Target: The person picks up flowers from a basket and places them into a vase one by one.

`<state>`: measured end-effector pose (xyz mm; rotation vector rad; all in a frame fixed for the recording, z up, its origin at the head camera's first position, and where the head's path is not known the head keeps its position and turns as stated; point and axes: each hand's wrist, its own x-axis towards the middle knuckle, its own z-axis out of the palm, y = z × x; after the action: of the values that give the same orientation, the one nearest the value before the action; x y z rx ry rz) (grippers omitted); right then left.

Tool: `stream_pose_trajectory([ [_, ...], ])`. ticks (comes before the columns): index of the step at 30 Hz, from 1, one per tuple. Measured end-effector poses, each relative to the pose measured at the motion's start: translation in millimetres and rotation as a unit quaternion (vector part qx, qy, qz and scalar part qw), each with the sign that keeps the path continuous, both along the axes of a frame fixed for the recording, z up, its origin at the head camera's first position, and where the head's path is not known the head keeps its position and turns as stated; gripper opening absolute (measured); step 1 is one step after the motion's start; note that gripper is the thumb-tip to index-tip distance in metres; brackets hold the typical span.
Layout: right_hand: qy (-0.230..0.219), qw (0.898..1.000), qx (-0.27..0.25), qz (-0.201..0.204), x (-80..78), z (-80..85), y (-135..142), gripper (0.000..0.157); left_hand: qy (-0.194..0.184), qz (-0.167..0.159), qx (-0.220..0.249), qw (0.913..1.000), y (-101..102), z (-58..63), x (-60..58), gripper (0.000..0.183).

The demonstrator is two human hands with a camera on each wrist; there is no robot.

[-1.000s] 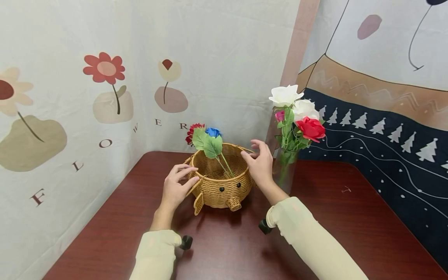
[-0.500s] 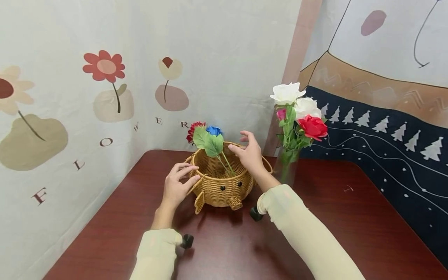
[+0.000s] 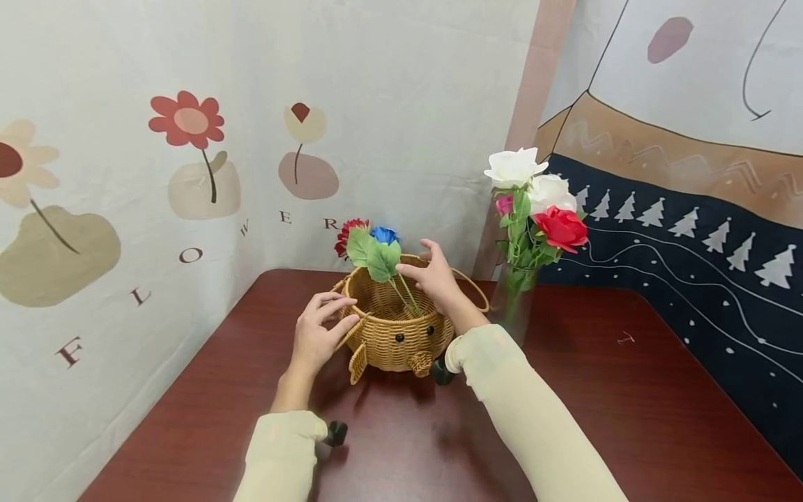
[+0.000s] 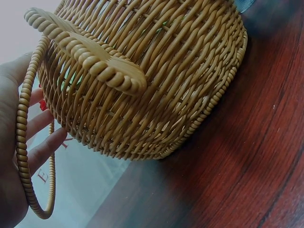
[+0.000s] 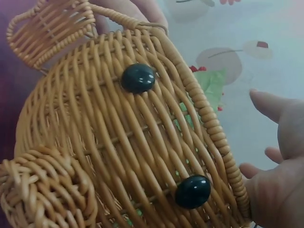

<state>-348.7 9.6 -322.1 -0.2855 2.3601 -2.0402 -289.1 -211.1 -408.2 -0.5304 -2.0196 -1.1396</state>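
A wicker basket (image 3: 385,345) with black button eyes and a woven snout stands on the table. Out of it lean a blue artificial rose (image 3: 385,235) with green leaves (image 3: 383,261) and a dark red flower (image 3: 348,237), stems reaching inside. At the basket's left side is my left hand (image 3: 317,333); in the left wrist view, its extended fingers touch the wickerwork and a handle loop (image 4: 23,118) crosses the palm. My right hand (image 3: 437,282) hovers over the right rim, thumb and fingers apart, beside the leaves and stems. It holds nothing.
Right of the basket stands a clear vase (image 3: 513,314) with white roses (image 3: 516,167) and a red rose (image 3: 560,228). The basket's right handle (image 3: 479,293) lies outward near the vase. Printed cloth (image 3: 401,125) hangs behind the reddish-brown table (image 3: 389,446).
My right hand has moved left from beside the basket's right handle to over the opening, close to the leaves. The left hand and the basket stay in place.
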Motion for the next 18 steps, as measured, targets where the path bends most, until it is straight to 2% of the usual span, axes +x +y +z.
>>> stream_pose_trajectory([
  [5, -0.067, 0.997, 0.000, 0.034, -8.3, -0.6, -2.2, 0.079, -0.008, -0.002, 0.001, 1.0000, -0.3, 0.3, -0.1, 0.025],
  [8, -0.103, 0.993, 0.022, 0.053, -12.0, -1.7, -4.0, 0.082, -0.013, -0.003, 0.005, 0.9999, 0.4, 1.0, 0.3, 0.026],
  [14, -0.141, 0.984, 0.079, 0.075, -13.1, -4.6, -9.0, 0.088, -0.013, -0.008, 0.006, 0.9999, 1.9, 0.9, 0.4, 0.026],
  [18, -0.161, 0.981, 0.077, 0.074, -16.8, -8.7, -11.9, 0.088, -0.011, -0.011, 0.004, 0.9999, 2.4, 1.0, -0.8, 0.026],
])
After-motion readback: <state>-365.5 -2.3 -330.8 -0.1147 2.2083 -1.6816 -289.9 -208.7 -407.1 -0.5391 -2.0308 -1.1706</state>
